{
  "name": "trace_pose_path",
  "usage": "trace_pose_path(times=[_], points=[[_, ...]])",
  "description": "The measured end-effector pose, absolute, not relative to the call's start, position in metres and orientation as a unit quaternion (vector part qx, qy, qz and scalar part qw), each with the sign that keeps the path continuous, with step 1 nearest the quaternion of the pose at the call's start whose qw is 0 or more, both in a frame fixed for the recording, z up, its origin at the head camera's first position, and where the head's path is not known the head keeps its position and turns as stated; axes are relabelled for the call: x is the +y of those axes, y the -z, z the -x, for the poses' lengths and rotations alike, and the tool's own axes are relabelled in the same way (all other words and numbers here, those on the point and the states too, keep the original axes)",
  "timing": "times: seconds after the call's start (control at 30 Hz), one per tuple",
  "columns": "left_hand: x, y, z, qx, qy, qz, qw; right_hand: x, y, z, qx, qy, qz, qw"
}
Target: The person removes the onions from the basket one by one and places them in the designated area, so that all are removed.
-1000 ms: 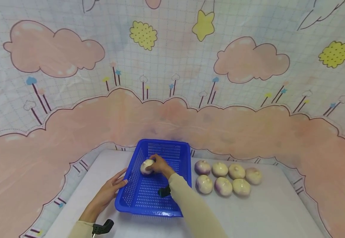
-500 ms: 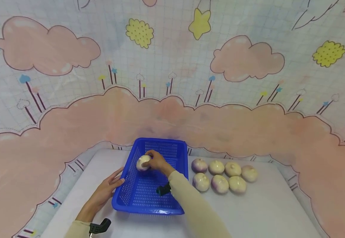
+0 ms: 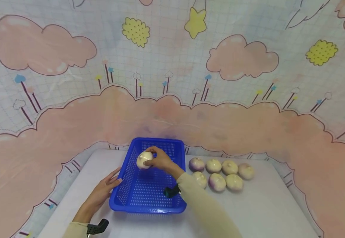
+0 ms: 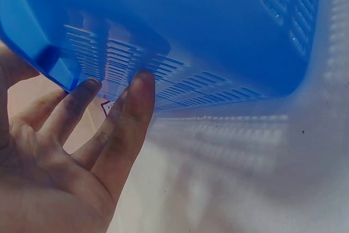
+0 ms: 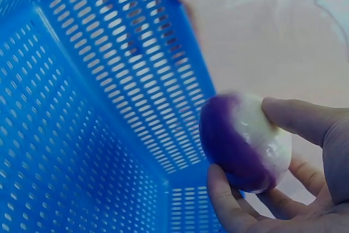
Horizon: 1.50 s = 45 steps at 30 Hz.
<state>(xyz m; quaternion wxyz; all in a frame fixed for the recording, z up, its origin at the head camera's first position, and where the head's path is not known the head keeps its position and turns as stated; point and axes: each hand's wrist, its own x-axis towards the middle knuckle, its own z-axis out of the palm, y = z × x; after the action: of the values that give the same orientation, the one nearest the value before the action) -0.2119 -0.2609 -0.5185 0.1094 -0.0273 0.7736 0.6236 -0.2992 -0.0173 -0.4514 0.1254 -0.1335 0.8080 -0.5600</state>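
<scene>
My right hand [image 3: 160, 161] grips a white and purple turnip [image 3: 144, 160] over the far left part of a blue plastic basket [image 3: 148, 209]. In the right wrist view, the thumb and fingers curl round the turnip [image 5: 245, 143], whose purple side faces the basket wall [image 5: 131, 64]. My left hand [image 3: 99, 193] is at the basket's left side with its fingers extended. The left wrist view has those fingers [image 4: 139, 99] against the slotted outer wall. Inside the basket, the bare perforated floor [image 3: 148, 191] shows.
Several more turnips [image 3: 217, 182] lie in two rows on the white table [image 3: 267, 205], to the right of the basket. A patterned cloth backdrop [image 3: 172, 122] rises behind the table. The right sleeve [image 3: 208, 205] crosses the basket's right rim.
The right hand has raised the turnip a little from inside the basket and shifted slightly right relative to it. The left hand stays at the basket's side. The whole view has shifted slightly.
</scene>
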Motion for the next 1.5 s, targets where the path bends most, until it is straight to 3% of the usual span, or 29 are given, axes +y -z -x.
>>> trace_pose_path(times=[0.57,1.5], points=[[-0.262,0.517,0.212,0.764,-0.634,0.014,0.116,0.029,0.438,0.271,0.771,0.608,0.168,0.090],[-0.264,0.518,0.218,0.765,-0.634,0.008,0.117,0.113,0.436,0.238,0.758,0.642,0.107,0.048]])
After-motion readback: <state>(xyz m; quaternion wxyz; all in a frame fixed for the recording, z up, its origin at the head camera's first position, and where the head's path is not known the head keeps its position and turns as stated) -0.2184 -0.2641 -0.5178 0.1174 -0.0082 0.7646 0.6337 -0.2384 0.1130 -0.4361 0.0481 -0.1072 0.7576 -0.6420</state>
